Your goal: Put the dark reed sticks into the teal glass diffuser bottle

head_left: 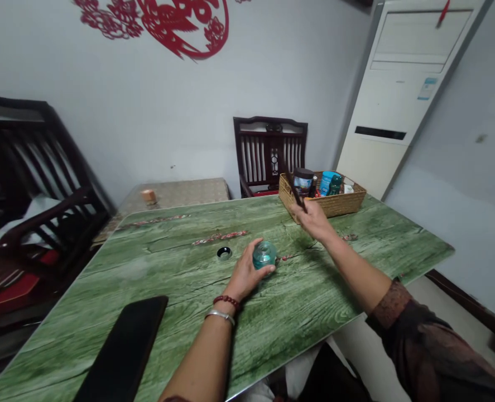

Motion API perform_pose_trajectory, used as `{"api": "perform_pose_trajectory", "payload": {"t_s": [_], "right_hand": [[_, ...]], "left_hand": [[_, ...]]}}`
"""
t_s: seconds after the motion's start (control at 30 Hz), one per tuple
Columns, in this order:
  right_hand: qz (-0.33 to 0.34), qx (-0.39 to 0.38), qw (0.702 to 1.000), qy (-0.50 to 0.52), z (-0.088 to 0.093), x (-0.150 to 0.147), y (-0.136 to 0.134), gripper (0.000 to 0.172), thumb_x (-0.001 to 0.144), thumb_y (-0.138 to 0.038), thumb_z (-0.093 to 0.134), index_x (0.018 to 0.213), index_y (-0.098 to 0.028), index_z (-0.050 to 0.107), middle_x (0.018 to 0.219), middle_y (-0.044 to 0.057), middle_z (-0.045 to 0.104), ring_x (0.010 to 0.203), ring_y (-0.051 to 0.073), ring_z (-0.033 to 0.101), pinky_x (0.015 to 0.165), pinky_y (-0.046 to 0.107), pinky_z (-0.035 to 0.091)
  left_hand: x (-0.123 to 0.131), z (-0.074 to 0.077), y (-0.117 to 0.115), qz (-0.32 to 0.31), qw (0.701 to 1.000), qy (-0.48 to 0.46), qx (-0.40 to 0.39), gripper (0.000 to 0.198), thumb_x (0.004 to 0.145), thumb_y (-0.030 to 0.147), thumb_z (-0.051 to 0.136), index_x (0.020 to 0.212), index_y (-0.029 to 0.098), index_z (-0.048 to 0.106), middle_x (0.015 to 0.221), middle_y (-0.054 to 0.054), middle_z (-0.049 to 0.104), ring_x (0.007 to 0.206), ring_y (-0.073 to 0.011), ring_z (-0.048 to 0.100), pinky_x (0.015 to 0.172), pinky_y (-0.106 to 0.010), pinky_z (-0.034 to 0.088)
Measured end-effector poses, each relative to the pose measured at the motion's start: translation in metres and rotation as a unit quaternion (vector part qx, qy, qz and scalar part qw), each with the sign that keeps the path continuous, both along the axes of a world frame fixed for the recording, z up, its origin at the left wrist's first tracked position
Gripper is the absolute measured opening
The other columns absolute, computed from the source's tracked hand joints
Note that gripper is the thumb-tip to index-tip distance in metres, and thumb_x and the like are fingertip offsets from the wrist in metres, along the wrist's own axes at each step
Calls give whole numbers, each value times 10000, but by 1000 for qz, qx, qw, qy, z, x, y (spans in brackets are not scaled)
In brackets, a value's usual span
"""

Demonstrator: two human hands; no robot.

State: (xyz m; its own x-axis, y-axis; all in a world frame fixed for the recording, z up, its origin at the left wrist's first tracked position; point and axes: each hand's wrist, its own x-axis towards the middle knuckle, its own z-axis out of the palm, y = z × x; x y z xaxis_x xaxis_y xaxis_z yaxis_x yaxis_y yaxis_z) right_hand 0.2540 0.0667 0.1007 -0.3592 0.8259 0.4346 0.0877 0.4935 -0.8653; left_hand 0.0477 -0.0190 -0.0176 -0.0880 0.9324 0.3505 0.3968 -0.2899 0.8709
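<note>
My left hand (247, 272) rests on the green wood-print table (155, 312), its fingers around a small teal glass jar (264, 255). The jar's lid is not on it, or I cannot tell from here. Just left of the jar lies a small black ring-shaped cap (224, 253). My right hand (314, 219) is raised above the table's far side, gripping a pair of dark chopsticks (292, 184) that point up and away. It is nearest to a wicker basket (322, 204).
The basket holds several jars and bottles. A black phone (121, 352) lies near the table's front left edge. Behind stand a dark wooden chair (270, 153) and a lower table (172, 195) with a small tan cup (149, 196). A dark wooden bench (33, 184) is at left.
</note>
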Motion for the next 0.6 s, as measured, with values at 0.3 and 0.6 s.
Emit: {"api": "perform_pose_trajectory", "payload": {"t_s": [0.3,0.6], "right_hand": [[-256,-12,815,-521,-107,94,25,210,825,-311,643,991,-185,667,947,127,715,892,256,661,713,299,407],[-294,64,769,-564,-115,102,25,285,917,-321,567,1154,-169,603,1132,151,654,1040,257,608,825,325,410]], "left_hand": [[-1,3,0,5,1000,-15,-1,731,554,328,849,1235,223,606,1192,-106,657,1158,-320,594,1055,-475,405],[-1,7,-2,0,999,-5,-38,747,567,288,835,1265,228,575,1168,-89,660,1092,-305,622,1016,-453,434]]}}
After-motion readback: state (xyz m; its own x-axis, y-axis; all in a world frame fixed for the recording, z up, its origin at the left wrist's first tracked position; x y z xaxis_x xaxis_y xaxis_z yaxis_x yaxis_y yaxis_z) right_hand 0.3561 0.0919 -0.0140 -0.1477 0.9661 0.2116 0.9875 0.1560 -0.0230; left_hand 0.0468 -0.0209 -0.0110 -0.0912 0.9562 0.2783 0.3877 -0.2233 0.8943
